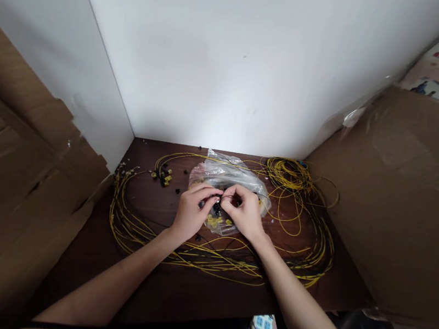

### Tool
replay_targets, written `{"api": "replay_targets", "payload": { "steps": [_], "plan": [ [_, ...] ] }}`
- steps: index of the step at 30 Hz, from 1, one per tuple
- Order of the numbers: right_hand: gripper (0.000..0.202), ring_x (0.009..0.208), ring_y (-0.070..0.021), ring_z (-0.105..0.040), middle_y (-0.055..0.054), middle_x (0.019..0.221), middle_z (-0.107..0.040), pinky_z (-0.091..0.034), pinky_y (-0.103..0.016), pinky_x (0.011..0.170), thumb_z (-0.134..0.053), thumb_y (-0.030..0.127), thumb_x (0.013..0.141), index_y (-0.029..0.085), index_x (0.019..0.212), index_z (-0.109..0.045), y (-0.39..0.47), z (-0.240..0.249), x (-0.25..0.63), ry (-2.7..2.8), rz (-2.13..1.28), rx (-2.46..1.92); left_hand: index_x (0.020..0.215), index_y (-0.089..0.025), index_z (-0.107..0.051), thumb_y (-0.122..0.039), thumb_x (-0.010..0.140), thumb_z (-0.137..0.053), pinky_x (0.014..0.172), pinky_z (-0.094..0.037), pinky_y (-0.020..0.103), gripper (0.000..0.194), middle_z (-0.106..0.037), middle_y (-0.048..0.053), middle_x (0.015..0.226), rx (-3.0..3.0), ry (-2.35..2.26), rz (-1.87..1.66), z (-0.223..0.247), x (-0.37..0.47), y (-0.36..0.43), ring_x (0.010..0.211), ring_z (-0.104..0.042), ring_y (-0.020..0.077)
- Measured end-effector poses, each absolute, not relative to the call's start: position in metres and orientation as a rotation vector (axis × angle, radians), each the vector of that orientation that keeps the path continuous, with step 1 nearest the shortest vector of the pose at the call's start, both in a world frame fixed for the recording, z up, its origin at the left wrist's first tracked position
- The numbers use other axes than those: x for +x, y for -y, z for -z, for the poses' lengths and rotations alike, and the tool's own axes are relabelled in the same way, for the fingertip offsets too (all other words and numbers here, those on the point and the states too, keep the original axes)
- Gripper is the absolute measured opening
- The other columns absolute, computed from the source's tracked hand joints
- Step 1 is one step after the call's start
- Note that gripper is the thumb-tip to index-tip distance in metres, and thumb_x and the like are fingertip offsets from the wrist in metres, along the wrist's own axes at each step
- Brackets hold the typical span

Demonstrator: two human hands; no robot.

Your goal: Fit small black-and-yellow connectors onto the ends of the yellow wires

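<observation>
Over a clear plastic bag [229, 171], my two hands work close together with the fingertips nearly meeting. My left hand [191, 210] pinches a small black piece, mostly covered by the fingers. Thumb and index finger of my right hand [245, 213] are closed on a thin dark wire, whose end I cannot make out. Below the fingertips, the bag holds small black pieces [217, 208] and small yellow pieces [213, 222]. Long yellow and black wires [211, 266] curve across the table under both forearms.
A tangled yellow wire coil [288, 175] lies at the back right of the brown table [165, 295]. Small black and yellow parts [164, 176] sit left of the bag. Cardboard [413, 206] flanks the right side, more cardboard [9, 198] the left; a white panel [235, 67] stands behind.
</observation>
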State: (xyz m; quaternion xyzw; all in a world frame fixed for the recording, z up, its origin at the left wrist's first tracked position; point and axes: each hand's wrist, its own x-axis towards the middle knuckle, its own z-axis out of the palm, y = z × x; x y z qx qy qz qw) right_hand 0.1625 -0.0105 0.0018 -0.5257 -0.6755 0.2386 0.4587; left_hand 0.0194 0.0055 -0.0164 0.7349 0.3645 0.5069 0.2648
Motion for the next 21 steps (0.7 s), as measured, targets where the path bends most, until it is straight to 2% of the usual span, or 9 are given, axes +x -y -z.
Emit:
{"api": "replay_targets", "payload": {
  "steps": [14,21],
  "plan": [
    [0.004,0.057,-0.0103,-0.045,0.002,0.062,-0.052,-0.037,-0.021,0.055,-0.051,0.014,0.069,0.016,0.068,-0.054,0.0111,0.0003,0.1597,1.680,-0.573,-1.287,0.085,-0.018,-0.068,-0.012,0.080,-0.053,0.070,-0.046,0.028,0.017,-0.064,0.005,0.083,1.982,-0.981,-1.374,0.0165,0.0187,-0.0052,0.077,-0.059,0.0157],
    [0.009,0.062,-0.0116,-0.050,-0.001,0.068,-0.057,-0.040,-0.023,0.060,-0.052,0.019,0.078,0.015,0.075,-0.060,0.0097,-0.0043,0.1648,1.731,-0.574,-1.230,0.087,-0.017,-0.068,-0.015,0.079,-0.055,0.070,-0.047,0.027,0.016,-0.065,0.005,0.085,1.862,-0.995,-1.365,0.0222,0.0188,-0.0108,0.079,-0.059,0.0160]
  ]
}}
